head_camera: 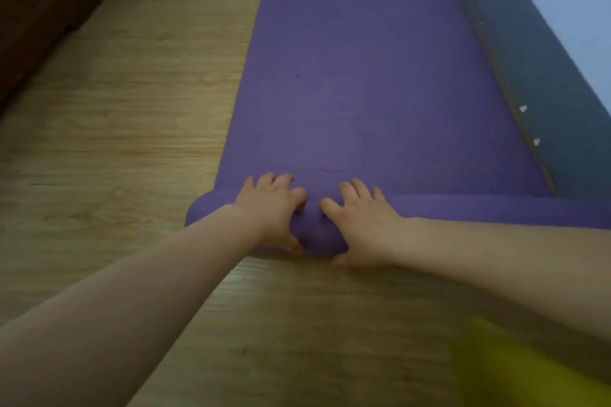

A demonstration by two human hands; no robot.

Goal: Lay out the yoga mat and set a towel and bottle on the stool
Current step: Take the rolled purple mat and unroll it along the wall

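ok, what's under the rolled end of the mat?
Wood floor shows along the near edge of the purple mat, so the roll lies on it. Both the left hand and the right hand grip it. The floor directly beneath is covered.

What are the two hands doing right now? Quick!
Left hand: curled over the rolled end of the purple yoga mat, gripping it.
Right hand: gripping the same roll.
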